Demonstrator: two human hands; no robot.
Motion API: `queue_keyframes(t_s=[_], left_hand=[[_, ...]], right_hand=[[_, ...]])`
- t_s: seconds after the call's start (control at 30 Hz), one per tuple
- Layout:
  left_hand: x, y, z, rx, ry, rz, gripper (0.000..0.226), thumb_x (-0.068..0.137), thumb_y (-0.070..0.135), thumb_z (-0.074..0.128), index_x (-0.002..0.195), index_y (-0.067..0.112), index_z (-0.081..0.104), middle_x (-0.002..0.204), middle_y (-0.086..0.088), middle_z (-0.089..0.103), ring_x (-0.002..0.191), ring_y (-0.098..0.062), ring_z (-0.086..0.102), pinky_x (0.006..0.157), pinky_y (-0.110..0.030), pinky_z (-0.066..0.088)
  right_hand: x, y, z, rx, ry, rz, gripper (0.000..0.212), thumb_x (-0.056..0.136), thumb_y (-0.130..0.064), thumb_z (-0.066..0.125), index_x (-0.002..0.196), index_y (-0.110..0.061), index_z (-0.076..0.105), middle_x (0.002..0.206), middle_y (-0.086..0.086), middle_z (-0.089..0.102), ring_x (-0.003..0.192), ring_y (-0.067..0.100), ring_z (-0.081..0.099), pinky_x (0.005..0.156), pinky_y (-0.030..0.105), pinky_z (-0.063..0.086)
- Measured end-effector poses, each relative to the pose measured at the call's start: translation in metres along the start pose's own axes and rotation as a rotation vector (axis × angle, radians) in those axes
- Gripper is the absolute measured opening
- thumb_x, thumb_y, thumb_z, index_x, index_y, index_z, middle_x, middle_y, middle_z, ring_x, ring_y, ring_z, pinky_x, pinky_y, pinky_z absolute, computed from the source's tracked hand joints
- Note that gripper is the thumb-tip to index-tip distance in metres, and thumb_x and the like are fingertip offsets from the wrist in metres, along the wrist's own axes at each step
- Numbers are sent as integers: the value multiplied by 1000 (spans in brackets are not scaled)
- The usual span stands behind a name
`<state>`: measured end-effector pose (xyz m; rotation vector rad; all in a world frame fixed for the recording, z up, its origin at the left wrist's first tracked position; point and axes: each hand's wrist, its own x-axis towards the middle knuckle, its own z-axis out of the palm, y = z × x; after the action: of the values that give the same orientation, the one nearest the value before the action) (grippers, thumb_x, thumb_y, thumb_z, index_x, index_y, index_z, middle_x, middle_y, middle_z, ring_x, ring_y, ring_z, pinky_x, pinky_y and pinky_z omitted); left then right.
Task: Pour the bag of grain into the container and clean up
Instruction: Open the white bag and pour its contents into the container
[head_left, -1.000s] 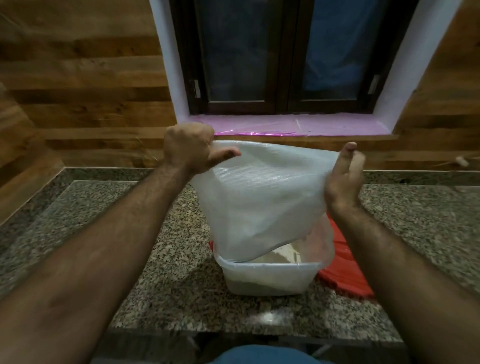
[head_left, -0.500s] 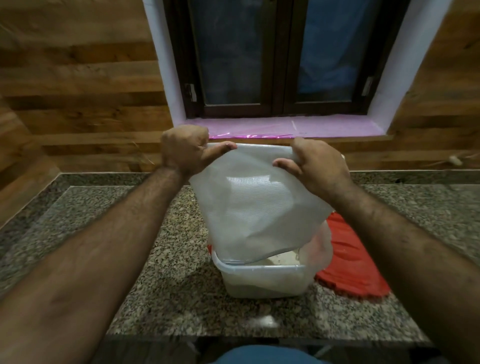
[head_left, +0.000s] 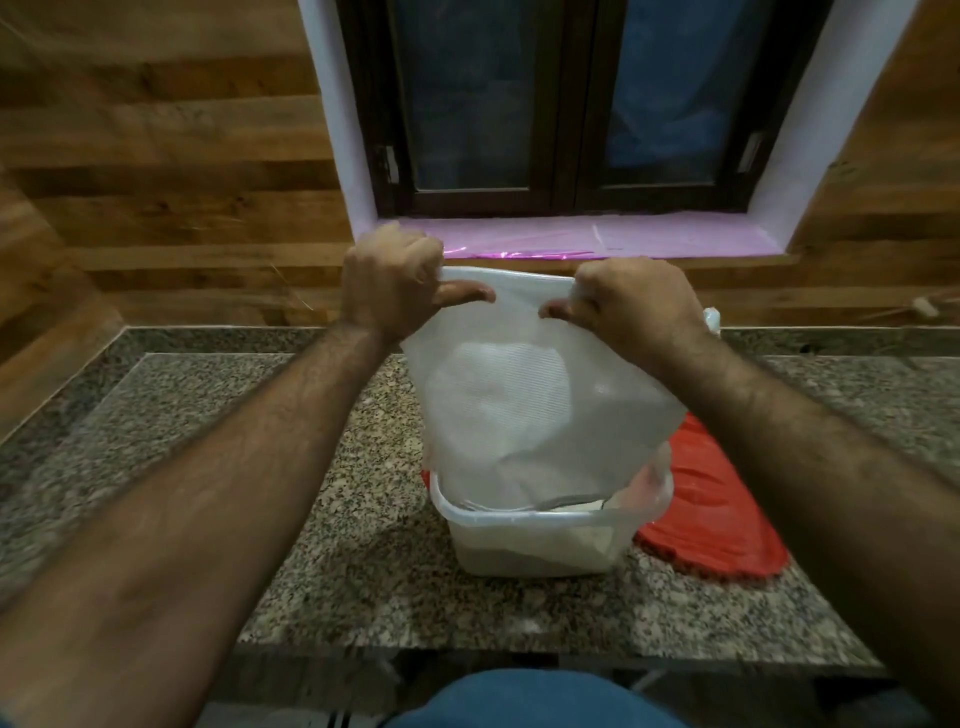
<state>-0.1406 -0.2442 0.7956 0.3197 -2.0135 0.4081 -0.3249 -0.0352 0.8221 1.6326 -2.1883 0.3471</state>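
Bag (head_left: 540, 395), in the head view, hangs upside down below both hands, its long axis running near-vertical from the pinched top edge down to its mouth, which dips inside the container (head_left: 524, 540). The left hand (head_left: 392, 286) is closed on the edge's left end, thumb pressed along the plastic; the right hand (head_left: 631, 306) is closed on the right end, thumb pointing toward the left one. Both sit level and equally near the bag, directly above the container. Pale grain shows through the container wall. A red lid (head_left: 711, 525) lies on the surface (head_left: 337, 545), below and just right of the right hand. The bag looks slack and nearly empty, so a lift straight up should free it.
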Motion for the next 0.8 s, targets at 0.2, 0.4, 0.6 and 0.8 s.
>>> queue_keyframes(t_s=[0.2,0.4,0.6,0.8], left_hand=[[29,31,-30,-63,-277,-175,92,94,86,36,152,16,54,154,-10,54,143,-30,48,116,-50,37],[17,51,-33,-11,-496,-199,107,90,93,26,162,15,40,164,-10,46,153,-28,40,129,-53,24],[-1,62,-31,36,-690,-185,114,88,95,26,171,18,10,179,-5,9,165,-23,5,132,-55,11],[-8,70,-32,18,-676,-155,117,89,94,29,171,17,0,179,-5,-4,165,-21,-8,133,-52,0]], right_hand=[[-1,0,10,-79,182,-1,60,100,-67,49,78,-15,69,68,0,52,58,22,50,55,29,31],[-7,0,23,-58,273,5,55,100,-60,60,77,-11,72,64,4,56,52,19,48,55,22,31],[-7,2,30,-63,278,-5,54,101,-60,57,79,-13,72,69,8,68,54,20,54,52,26,41],[-6,5,35,-94,294,-3,55,101,-60,58,75,-13,69,65,7,66,52,21,53,50,26,39]])
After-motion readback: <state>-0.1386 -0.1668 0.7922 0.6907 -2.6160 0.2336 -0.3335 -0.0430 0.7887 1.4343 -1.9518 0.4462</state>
